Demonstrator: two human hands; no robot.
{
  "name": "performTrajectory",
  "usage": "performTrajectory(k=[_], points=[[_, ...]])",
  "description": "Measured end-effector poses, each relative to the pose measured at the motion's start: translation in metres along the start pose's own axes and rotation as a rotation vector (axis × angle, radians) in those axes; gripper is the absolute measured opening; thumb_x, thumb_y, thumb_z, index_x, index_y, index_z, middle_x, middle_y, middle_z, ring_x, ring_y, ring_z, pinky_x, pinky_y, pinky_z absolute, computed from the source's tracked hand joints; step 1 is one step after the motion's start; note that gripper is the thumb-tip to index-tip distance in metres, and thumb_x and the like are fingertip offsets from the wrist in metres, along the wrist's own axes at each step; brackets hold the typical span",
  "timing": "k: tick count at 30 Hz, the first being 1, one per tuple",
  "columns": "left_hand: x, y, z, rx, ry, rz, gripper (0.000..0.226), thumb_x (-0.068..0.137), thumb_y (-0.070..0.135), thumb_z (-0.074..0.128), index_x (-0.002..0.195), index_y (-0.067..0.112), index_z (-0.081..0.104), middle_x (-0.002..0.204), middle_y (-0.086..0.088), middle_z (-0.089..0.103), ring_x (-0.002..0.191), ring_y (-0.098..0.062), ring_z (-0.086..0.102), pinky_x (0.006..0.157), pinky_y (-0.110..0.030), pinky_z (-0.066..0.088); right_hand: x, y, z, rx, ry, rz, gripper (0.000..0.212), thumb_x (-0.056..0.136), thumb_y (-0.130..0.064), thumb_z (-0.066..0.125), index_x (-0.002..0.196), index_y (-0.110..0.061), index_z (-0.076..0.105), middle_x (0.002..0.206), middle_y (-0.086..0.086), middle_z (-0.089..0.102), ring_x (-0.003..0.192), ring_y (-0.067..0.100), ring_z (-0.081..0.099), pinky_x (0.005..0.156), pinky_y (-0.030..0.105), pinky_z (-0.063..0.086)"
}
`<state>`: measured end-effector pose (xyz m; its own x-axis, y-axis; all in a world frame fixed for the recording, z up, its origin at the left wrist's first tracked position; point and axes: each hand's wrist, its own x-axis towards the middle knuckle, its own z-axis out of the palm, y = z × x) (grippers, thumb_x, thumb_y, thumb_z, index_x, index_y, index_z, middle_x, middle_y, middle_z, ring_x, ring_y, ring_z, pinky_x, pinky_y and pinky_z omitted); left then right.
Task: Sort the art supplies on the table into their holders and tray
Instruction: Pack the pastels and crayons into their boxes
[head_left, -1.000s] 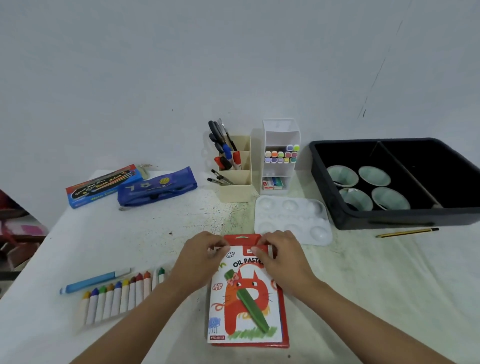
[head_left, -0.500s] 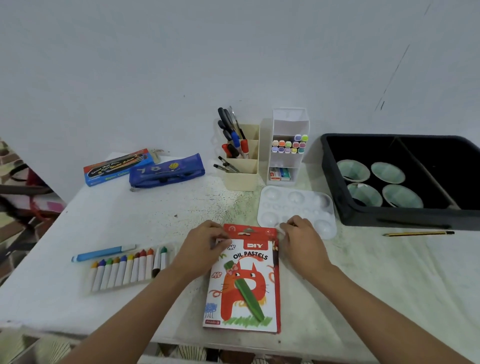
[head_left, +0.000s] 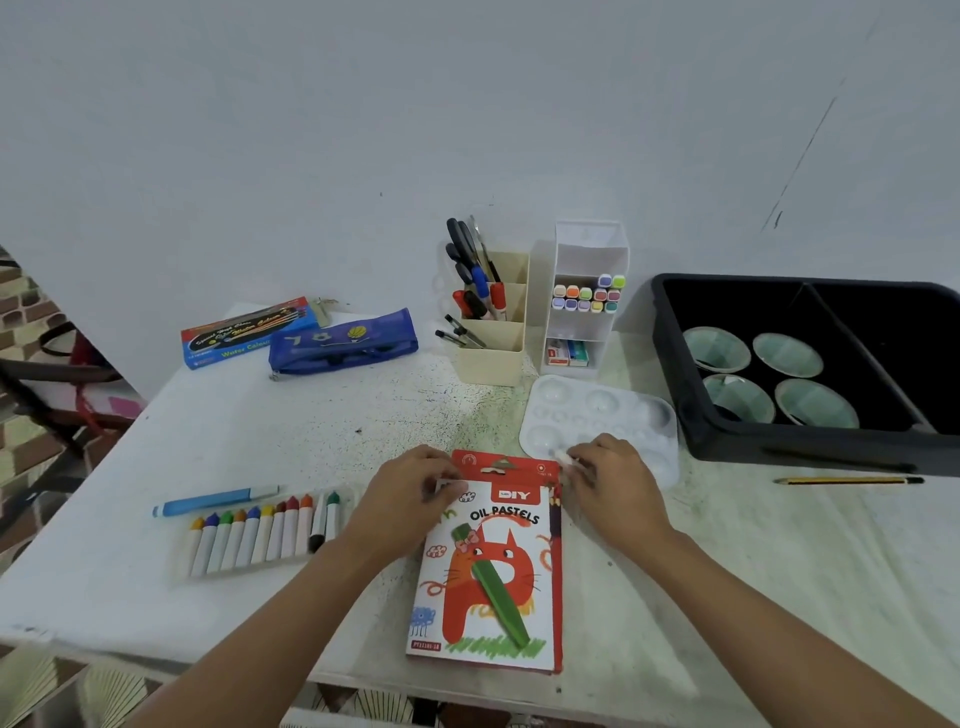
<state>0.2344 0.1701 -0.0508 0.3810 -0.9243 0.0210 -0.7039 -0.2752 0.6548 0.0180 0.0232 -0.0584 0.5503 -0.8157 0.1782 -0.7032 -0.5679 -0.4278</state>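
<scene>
The red oil pastels box (head_left: 488, 566) lies flat near the table's front edge. My left hand (head_left: 410, 493) grips its top left corner with curled fingers. My right hand (head_left: 613, 488) is at the box's top right corner and pinches a small white stick (head_left: 563, 457), too blurred to identify. A row of loose pastels (head_left: 260, 535) lies in a clear insert to the left, with a blue marker (head_left: 213, 501) just behind it. A beige pen holder (head_left: 493, 358) and a white marker holder (head_left: 587, 322) stand at the back. The black tray (head_left: 810, 447) sits at the right.
A white paint palette (head_left: 597, 410) lies behind my right hand. Several green-white bowls sit in the tray. A yellow pencil (head_left: 847, 480) lies in front of the tray. A blue pencil case (head_left: 343, 343) and a watercolour box (head_left: 244, 332) are at the back left.
My right hand slid off the box's top to its right corner and now pinches a small white stick. My left hand stays on the box's top left corner.
</scene>
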Motion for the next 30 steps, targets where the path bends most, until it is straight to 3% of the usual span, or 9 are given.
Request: performTrajectory(k=[4,9,13,15,17,19,23,26,30], points=[[-0.009,-0.001,-0.014,-0.014,-0.001,0.019,0.021,0.097,0.033,0.062,0.114,0.026,0.071,0.111,0.018,0.067,0.095,-0.001,0.062,0.083,-0.017,0.052,0.001,-0.036,-0.006,0.233,0.067,0.027,0.022,0.100,-0.031,0.057,0.116,-0.017,0.064,0.103,-0.008,0.061,0.094,0.009,0.058,0.086,0.027,0.052],[-0.028,-0.048,-0.068,0.109,0.095,0.018,0.021,0.097,0.026,0.063,0.114,0.038,0.068,0.112,0.022,0.061,0.100,0.004,0.056,0.090,-0.021,0.049,-0.001,-0.099,-0.013,0.546,-0.105,-0.059,0.025,0.101,-0.030,0.056,0.125,-0.033,0.053,0.095,-0.013,0.065,0.084,0.007,0.067,0.069,0.017,0.056],[-0.048,-0.087,-0.110,0.201,-0.093,0.029,0.037,0.085,0.057,0.068,0.120,0.046,0.061,0.122,0.026,0.052,0.115,0.003,0.045,0.098,-0.025,0.042,-0.001,-0.147,0.000,0.639,-0.208,-0.149,0.024,0.097,-0.020,0.065,0.118,-0.029,0.060,0.080,-0.005,0.067,0.072,0.009,0.065,0.066,0.017,0.053],[-0.057,-0.100,-0.111,0.213,-0.162,0.037,0.062,0.077,0.077,0.061,0.131,0.048,0.053,0.132,0.027,0.043,0.124,0.003,0.037,0.105,-0.027,0.035,0.000,-0.168,0.016,0.644,-0.302,-0.190,0.022,0.094,-0.017,0.068,0.114,-0.025,0.063,0.078,-0.003,0.069,0.069,0.009,0.065,0.062,0.018,0.052],[-0.065,-0.112,-0.103,0.219,-0.159,0.080,0.074,0.073,0.086,0.054,0.137,0.049,0.046,0.137,0.029,0.036,0.129,0.005,0.029,0.111,-0.028,0.026,-0.001,-0.183,0.035,0.592,-0.395,-0.212,0.020,0.093,-0.018,0.069,0.110,-0.026,0.062,0.076,-0.003,0.070,0.067,0.010,0.066,0.061,0.023,0.053],[-0.068,-0.122,-0.096,0.199,-0.099,0.151,0.074,0.074,0.086,0.054,0.137,0.048,0.046,0.135,0.029,0.036,0.130,0.007,0.026,0.112,-0.024,0.021,-0.002,-0.193,0.051,0.556,-0.448,-0.183,0.018,0.091,-0.018,0.070,0.105,-0.027,0.061,0.074,-0.002,0.068,0.063,0.008,0.063,0.059,0.022,0.051],[-0.057,-0.136,-0.095,0.169,-0.031,0.283,0.070,0.075,0.081,0.063,0.132,0.040,0.058,0.129,0.026,0.045,0.125,0.010,0.030,0.105,-0.021,0.029,-0.001,-0.201,0.070,0.502,-0.447,-0.115,0.018,0.091,-0.016,0.069,0.101,-0.028,0.059,0.075,-0.001,0.068,0.061,0.007,0.064,0.057,0.019,0.050],[-0.041,-0.139,-0.099,0.141,-0.053,0.351,0.068,0.078,0.077,0.064,0.132,0.036,0.062,0.128,0.022,0.049,0.124,0.012,0.031,0.104,-0.021,0.031,0.003,-0.205,0.074,0.469,-0.385,-0.096,0.019,0.090,-0.015,0.069,0.100,-0.027,0.058,0.072,-0.001,0.067,0.059,0.009,0.065,0.054,0.019,0.050],[-0.021,-0.142,-0.105,0.135,-0.145,0.418,0.066,0.083,0.073,0.062,0.137,0.035,0.058,0.132,0.019,0.044,0.127,0.004,0.035,0.107,-0.022,0.029,0.010,-0.204,0.076,0.450,-0.319,-0.083,0.017,0.088,-0.013,0.071,0.096,-0.022,0.059,0.075,-0.005,0.064,0.056,0.007,0.060,0.053,0.017,0.045]])
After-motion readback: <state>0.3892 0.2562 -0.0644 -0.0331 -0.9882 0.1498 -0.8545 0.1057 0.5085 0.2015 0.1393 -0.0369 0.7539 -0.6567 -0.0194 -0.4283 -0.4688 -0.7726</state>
